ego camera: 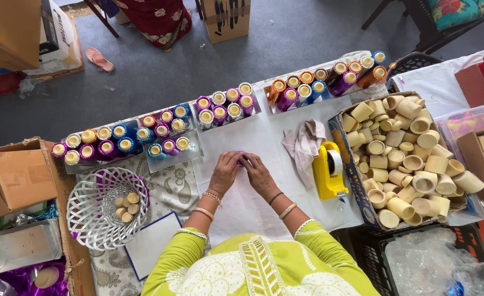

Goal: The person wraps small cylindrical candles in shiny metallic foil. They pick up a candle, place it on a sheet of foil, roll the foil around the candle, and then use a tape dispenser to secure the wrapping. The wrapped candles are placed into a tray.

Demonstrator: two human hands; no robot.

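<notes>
purple-wrapped piece (241,157) was pinched between both sets of fingertips, over the white table cover (236,203) | left hand (225,171) and right hand (259,174) were closed on it, touching | yellow tape dispenser (329,171) was parked just right; white wire basket (107,208) sat left

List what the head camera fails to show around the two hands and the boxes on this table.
- Small purple piece, head view: nearly all covered by the left hand and right hand; its shape is unclear.
- Fingertips of both hands: curled together, so the grip is unreadable.
- Box of plain cups: lower layers buried under the top cups.
- Purple foil: cut off by the bottom-left frame edge.
</notes>
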